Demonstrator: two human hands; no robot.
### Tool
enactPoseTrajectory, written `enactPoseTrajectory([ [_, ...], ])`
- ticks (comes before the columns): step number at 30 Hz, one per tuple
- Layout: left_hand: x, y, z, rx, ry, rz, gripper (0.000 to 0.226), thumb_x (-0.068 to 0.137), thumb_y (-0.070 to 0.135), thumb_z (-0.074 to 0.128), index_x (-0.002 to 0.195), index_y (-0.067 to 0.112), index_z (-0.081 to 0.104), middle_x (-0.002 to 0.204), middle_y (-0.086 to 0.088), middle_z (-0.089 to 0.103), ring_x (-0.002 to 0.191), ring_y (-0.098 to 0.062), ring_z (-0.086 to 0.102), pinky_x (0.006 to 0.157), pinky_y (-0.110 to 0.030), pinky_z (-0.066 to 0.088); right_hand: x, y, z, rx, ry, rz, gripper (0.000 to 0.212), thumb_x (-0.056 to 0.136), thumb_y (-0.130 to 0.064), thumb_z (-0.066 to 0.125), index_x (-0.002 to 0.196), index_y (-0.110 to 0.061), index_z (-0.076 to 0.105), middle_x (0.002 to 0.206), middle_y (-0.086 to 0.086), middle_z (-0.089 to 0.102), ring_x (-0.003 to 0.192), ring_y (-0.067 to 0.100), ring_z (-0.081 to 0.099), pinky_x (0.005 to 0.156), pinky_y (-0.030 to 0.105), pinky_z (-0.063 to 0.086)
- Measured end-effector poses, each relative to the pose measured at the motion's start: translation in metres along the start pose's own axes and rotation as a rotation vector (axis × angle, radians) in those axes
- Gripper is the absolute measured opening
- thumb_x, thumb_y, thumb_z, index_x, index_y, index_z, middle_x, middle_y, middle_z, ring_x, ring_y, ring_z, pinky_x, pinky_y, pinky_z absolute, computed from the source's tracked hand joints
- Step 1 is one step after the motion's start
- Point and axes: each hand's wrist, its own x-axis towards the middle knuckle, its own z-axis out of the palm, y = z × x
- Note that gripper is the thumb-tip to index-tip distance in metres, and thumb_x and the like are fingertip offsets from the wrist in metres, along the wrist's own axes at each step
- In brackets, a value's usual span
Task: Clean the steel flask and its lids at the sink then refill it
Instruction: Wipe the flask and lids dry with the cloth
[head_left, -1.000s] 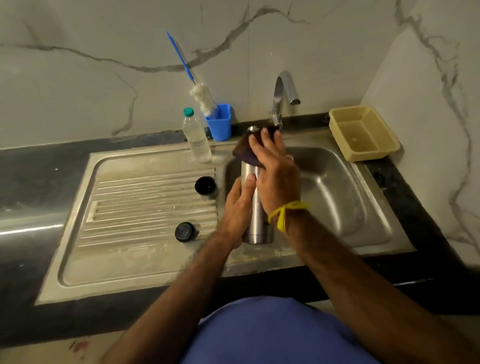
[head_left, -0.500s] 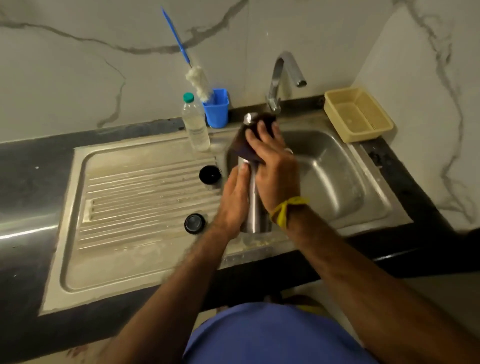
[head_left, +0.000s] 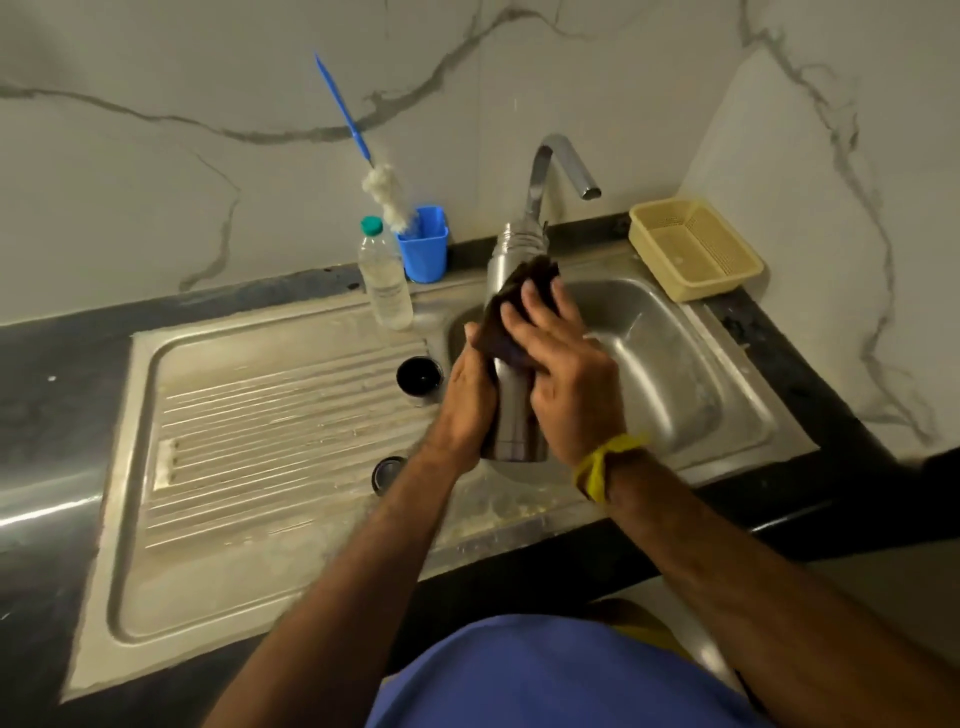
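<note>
The steel flask (head_left: 511, 415) stands upright over the left edge of the sink basin (head_left: 670, 364), its open neck just below the tap (head_left: 563, 166). My left hand (head_left: 467, 400) grips the flask's lower body from the left. My right hand (head_left: 566, 364) holds a dark scrub pad (head_left: 511, 306) wrapped against the flask's upper body. Two lids lie on the drainboard (head_left: 249, 441): a dark cup-shaped lid (head_left: 418, 378) near the basin, and a smaller black round lid (head_left: 387, 472) partly hidden behind my left forearm.
A clear plastic bottle (head_left: 385, 280) with a green cap and a blue cup (head_left: 425, 244) holding a bottle brush (head_left: 384, 192) stand behind the drainboard. A yellow plastic basket (head_left: 696, 249) sits at the sink's back right corner. No water runs from the tap.
The scrub pad and my right hand have slid down from the flask's mouth to its upper body, baring the neck. My left hand keeps its hold low on the flask.
</note>
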Motion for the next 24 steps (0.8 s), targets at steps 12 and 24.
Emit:
enactPoseTrajectory([
  [12,0.02,0.009,0.02,-0.157,-0.022,-0.149,0.059,0.107,0.057,0.023,0.125,0.02,0.065,0.116,-0.012,0.075,0.11,-0.026,0.071,0.084,-0.037,0.061,0.003,0.048,-0.008,0.087,-0.141,-0.266,0.044,0.094,0.001,0.04,0.131,-0.004,0.063,0.143,0.017,0.055,0.142,0.036,0.04,0.116,0.044,0.038],
  [24,0.046,0.002,0.044,-0.163,0.062,-0.314,0.072,0.096,0.073,0.033,0.116,0.014,0.069,0.111,-0.011,0.075,0.1,-0.024,0.074,0.086,-0.041,0.061,-0.011,0.089,-0.014,0.382,-0.213,-0.054,0.062,0.078,0.02,0.048,0.131,-0.008,0.064,0.145,0.009,0.054,0.147,0.031,0.033,0.12,0.027,0.028],
])
